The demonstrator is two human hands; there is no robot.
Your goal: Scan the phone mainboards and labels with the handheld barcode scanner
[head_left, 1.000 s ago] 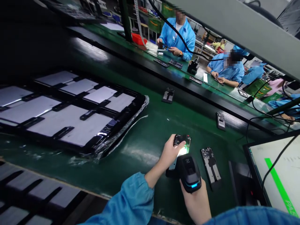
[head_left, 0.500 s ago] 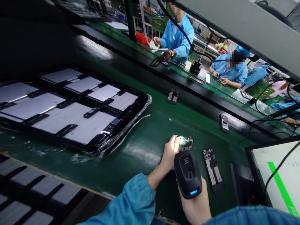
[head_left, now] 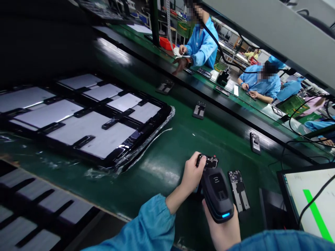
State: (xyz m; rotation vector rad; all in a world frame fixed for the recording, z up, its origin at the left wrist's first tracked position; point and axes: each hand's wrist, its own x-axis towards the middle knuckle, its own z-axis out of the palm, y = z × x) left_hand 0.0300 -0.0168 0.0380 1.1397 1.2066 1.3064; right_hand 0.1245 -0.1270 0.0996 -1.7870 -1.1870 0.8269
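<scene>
Phone (head_left: 212, 162) just beyond the scanner (head_left: 217, 195), gripped in your left hand (head_left: 192, 171)

The phone has no cover, its dark circuit board shows, and its far end sits just past the scanner's nose, slightly left of the scanner's middle. Your left hand is the nearer one and has it by the left edge, thumb over the board, with no slack to see in the grip. That far end points away from you; the long axis seems to run back toward you with a lean to the left, passing behind the scanner. The middle is hidden, so you cannot tell whether phone and scanner touch.

Your right hand (head_left: 223, 228) is wrapped around the scanner from its near side, most of the fingers out of sight. The scanner's nose points away from you and a little left, toward the phone, so the two long axes appear to cross at an angle.

Just right of the scanner, a second phone (head_left: 239, 191) lies flat on the table (head_left: 157, 170), its far end leaning left. Farther right of the scanner is the screen (head_left: 300, 188), and well to its left sits a tray (head_left: 154, 129) of pale panels
</scene>
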